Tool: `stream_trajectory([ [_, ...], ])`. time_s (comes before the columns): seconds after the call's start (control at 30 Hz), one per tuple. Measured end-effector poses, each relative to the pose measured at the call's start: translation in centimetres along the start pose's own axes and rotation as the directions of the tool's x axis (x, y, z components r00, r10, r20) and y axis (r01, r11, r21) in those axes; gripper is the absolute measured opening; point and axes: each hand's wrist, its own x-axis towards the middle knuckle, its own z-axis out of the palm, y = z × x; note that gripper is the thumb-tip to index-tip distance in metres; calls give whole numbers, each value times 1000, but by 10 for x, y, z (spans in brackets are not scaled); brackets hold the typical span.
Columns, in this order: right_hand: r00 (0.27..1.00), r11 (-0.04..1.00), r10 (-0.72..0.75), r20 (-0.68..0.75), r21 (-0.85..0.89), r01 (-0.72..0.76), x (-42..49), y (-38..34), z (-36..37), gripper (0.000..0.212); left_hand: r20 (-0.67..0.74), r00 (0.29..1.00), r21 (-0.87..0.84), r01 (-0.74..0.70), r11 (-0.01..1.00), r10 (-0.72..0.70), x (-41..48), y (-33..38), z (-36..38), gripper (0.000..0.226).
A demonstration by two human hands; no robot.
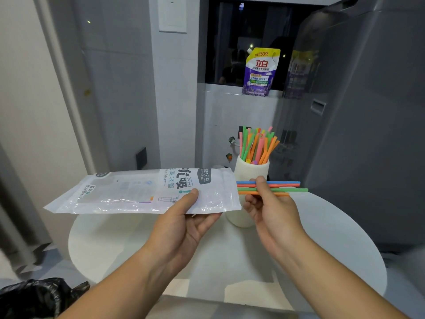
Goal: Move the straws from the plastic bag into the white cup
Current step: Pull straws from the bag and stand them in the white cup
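My left hand holds the clear and white plastic bag flat above the table, its open end to the right. My right hand pinches a small bundle of straws, blue, orange and green, lying level just outside the bag's mouth. Behind them stands the ribbed white cup, full of upright pink, green and orange straws. One orange straw end shows inside the bag.
A round white table lies under both hands. A purple detergent pouch sits on the ledge behind. A grey appliance rises at the right. A black plastic bag lies at the lower left.
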Motion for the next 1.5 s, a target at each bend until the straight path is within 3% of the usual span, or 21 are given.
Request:
stream_trajectory([
  [0.13,990,976,-140,5,-169,138,7,-5,-7,27,-17,1000,-3,-2,1000,2,1,0,-1,32],
  [0.47,920,860,-385,71,-334,385,17,-90,-31,23,-60,997,-29,-41,999,39,7,14,-9,30],
  [0.6,865,765,-496,77,-431,478,13,-128,-39,22,-69,996,-3,-50,999,50,9,13,-13,29],
  [0.77,764,556,-633,127,-613,562,7,-165,-31,23,-52,997,42,-54,998,56,8,10,-14,27],
  [1.07,706,267,-650,281,-786,558,1,-187,-11,28,-22,999,78,-41,996,43,6,5,-14,32],
  [1.5,690,141,-626,363,-818,558,0,-197,2,33,-23,999,79,-27,997,29,7,4,-14,33],
])
